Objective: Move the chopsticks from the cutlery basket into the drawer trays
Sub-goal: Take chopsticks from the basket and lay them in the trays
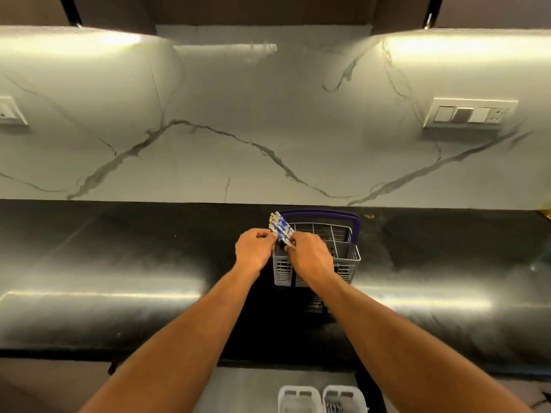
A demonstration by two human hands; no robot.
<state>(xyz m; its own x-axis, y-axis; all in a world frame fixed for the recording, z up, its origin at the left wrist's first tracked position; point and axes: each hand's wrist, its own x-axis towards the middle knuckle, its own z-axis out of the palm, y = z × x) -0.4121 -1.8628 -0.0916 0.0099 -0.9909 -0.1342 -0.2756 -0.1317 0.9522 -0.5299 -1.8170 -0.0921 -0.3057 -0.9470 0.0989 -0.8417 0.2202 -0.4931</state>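
A grey cutlery basket (pixel 346 263) with a dark blue handle stands on the black countertop. A bundle of white chopsticks with blue patterns (pixel 279 226) sticks up out of its left compartment, leaning left. My left hand (pixel 255 251) pinches the bundle from the left side. My right hand (pixel 311 257) grips it from the right, above the basket's front. Both arms reach over the counter edge. Two white drawer trays (pixel 299 399) show at the bottom edge, and the right tray (pixel 344 396) holds some blue-patterned chopsticks.
The black countertop (pixel 119 263) runs left and right, glossy with light reflections. A marble backsplash (pixel 238 129) rises behind it, with a switch plate (pixel 469 114) at right and a socket (pixel 9 111) at left. The grey drawer floor (pixel 244 389) lies below the counter edge.
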